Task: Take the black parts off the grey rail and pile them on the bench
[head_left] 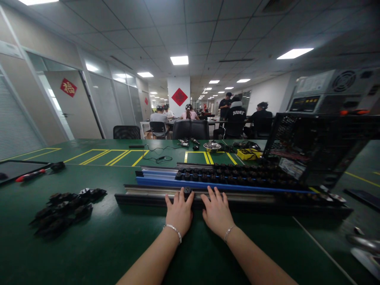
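My left hand (179, 215) rests palm down with spread fingers on the nearest long black rail (142, 200), which has a metallic channel along it. A small black wheel-like piece (187, 190) sits in that channel, close to the left index fingertip; whether they touch I cannot tell. Just to the right, my right hand (217, 213) also lies with fingers apart on the rail, and nothing shows in it. Several dark pieces sit in the rail's right end. Behind it are a blue-edged rail (160, 181) and rows of black wheel-like pieces (237, 176).
Loose black pieces (63, 209) are piled on the green table (113, 245) at left, near a red-handled tool (29, 175). An open computer case (314, 146) stands at right. A metal bowl (211, 147) and yellow container (248, 153) lie behind. Several people sit or stand farther back.
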Demonstrator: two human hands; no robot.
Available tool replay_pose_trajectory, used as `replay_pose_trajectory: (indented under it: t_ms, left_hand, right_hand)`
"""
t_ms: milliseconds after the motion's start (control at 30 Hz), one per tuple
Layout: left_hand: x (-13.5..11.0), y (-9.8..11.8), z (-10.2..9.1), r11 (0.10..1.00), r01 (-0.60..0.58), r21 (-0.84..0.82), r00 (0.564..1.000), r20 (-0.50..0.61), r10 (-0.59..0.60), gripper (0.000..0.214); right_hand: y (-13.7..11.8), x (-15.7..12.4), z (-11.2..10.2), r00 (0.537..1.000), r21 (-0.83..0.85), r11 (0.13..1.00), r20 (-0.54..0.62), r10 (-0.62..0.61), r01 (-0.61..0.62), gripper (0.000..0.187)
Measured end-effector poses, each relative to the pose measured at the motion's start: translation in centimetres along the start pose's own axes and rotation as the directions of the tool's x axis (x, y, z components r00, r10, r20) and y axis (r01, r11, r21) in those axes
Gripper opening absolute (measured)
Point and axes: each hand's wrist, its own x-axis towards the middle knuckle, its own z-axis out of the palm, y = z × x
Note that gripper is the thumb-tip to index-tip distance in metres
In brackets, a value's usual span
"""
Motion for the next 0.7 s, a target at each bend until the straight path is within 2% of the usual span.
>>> replay_pose_trajectory:
  t_ms: [300,700]
  left_hand:
    - [-0.19,-0.26,-0.72,0.999,0.042,-0.012,0.999,0.002,-0.042,0.056]
    - [-0.26,-0.87,0.05,0.999,0.041,0.021,0.996,-0.081,-0.039,0.053]
  right_hand:
    - [0.02,-0.05,0.06,1.000,-0.002,1.000,-0.004,-0.004,0.004,0.044]
    - [0.11,-0.05,0.04,1.000,0.004,1.000,-0.013,-0.009,0.009,0.042]
